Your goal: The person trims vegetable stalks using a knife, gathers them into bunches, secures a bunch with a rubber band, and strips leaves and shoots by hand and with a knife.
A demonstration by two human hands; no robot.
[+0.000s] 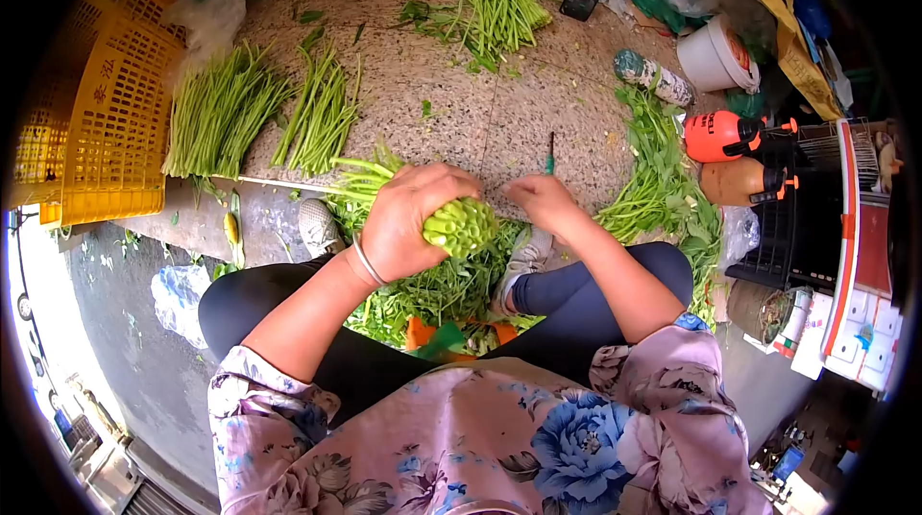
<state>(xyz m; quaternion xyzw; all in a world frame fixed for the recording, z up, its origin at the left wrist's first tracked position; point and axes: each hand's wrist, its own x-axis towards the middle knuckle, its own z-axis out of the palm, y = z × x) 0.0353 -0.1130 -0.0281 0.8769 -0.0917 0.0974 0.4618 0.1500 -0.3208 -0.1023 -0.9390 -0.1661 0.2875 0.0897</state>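
My left hand (408,217), with a bangle on the wrist, is closed around a bunch of green vegetable stems (461,227). The cut ends face me, and thinner stems stick out past the far side of the hand. To its right, my right hand (541,201) has its fingers curled together; what they hold, if anything, is hidden. Just beyond that hand shows a slim tool with a green handle (550,163) and a thin dark tip. Whether the hand touches it I cannot tell. Loose leafy greens (432,289) lie below, between my legs.
Trimmed stem bundles (226,112) lie at left on the stone slab (413,83), another bundle (499,6) at the back. A yellow crate (115,102) stands left. At right are leafy greens (663,179), a white bucket (713,54) and a red spray bottle (715,135).
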